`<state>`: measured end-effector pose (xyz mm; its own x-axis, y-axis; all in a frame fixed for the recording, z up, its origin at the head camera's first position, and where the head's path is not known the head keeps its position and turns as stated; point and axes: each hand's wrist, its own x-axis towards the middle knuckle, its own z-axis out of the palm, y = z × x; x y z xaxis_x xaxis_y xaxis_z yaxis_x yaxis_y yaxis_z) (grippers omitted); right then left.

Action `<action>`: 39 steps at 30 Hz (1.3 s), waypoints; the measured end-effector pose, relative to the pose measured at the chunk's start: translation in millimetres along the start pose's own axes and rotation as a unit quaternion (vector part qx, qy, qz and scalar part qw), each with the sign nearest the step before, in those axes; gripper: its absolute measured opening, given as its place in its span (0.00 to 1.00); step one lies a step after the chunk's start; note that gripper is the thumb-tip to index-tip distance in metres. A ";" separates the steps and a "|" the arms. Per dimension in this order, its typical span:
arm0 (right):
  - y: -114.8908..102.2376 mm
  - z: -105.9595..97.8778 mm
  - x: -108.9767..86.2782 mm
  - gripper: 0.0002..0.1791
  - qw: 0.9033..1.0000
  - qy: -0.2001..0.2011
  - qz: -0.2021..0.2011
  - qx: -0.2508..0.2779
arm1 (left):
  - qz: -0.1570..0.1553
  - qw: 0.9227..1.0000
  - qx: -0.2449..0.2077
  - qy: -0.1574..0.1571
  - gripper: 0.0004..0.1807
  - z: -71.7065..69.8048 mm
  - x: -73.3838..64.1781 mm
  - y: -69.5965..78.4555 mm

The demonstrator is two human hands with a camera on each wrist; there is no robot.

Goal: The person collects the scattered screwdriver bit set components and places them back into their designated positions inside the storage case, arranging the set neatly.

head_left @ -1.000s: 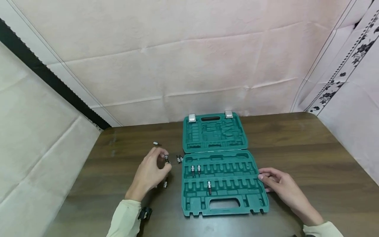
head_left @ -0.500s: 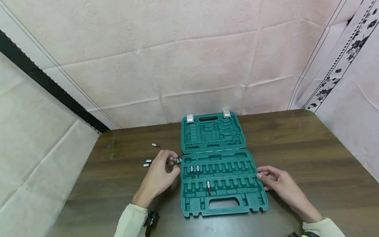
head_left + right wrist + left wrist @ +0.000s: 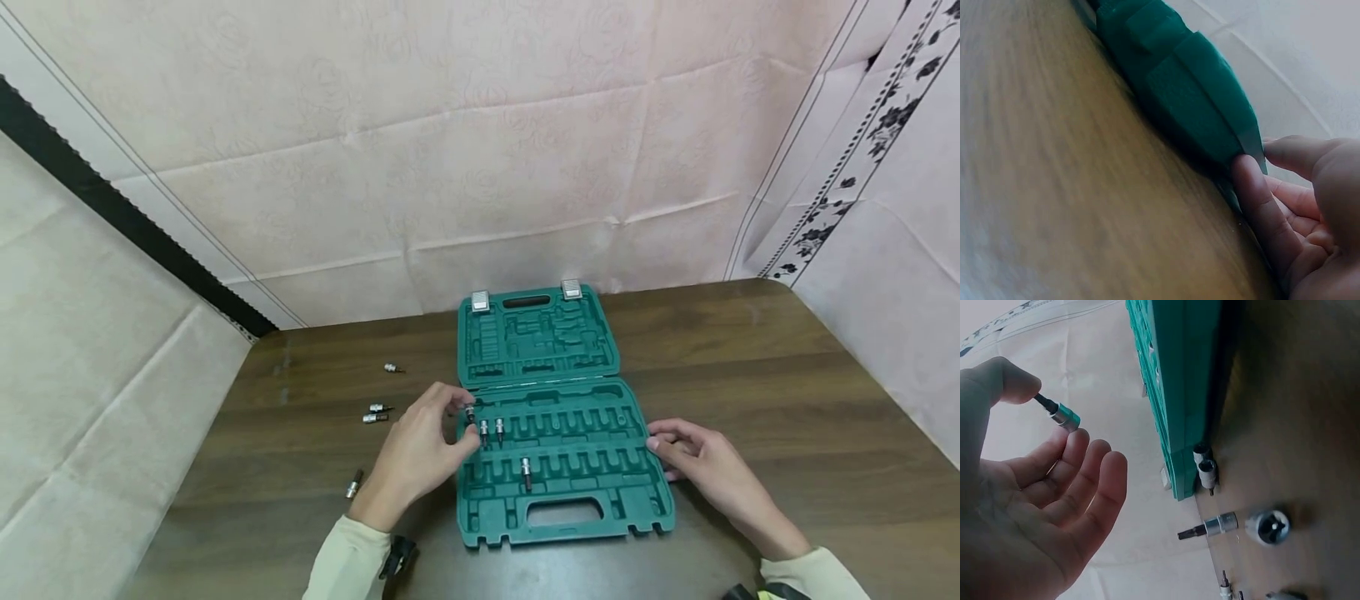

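A green socket case (image 3: 630, 500) lies unfolded on the table. My left hand (image 3: 420, 458) is over its left edge, pinching a bit socket (image 3: 1063, 415) between thumb and fingertips, its dark bit toward the thumb. In the head view that bit socket (image 3: 470, 413) appears just left of two others (image 3: 483, 432) seated in the upper row. A third seated bit socket (image 3: 527, 471) stands in the lower row. At the case's right edge, my right hand (image 3: 708, 471) grips the side, thumb and fingers on the rim; some fingers are hidden.
Left of the case, loose bit sockets lie on the wooden table (image 3: 300, 450): one at the back (image 3: 392, 367), a pair (image 3: 377, 417) nearer, and another (image 3: 354, 484) beside my left wrist. The open lid (image 3: 540, 333) reaches back toward the cloth wall (image 3: 450, 167).
My left hand has moved right from the loose pieces to the case's left edge, taking up a bit socket beside the case on the way. My right hand stays at the case edge.
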<state>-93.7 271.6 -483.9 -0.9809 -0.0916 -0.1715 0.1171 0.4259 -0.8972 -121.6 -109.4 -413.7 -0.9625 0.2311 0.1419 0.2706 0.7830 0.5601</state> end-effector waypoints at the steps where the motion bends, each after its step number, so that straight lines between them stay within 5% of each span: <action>1: 0.1 0.1 0.2 0.28 1.000 0.000 0.001 0.000 | -0.001 1.000 -0.001 -0.001 0.19 0.9 0.6 1.0; 11: 2.1 -1.0 -0.3 0.28 1.000 0.000 0.006 -0.006 | 0.016 1.000 -0.014 -0.010 0.19 8.7 7.5 12.1; 39: 0.6 1.4 0.9 0.28 1.000 -0.002 0.013 -0.017 | 0.087 0.990 0.063 -0.093 0.19 41.9 25.8 23.3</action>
<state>-94.3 270.5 -485.2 -0.9770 -0.0836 -0.1964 0.1373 0.4579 -0.8783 -139.4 -61.0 -431.2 -0.8838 0.4629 0.0681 0.4442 0.7845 0.4327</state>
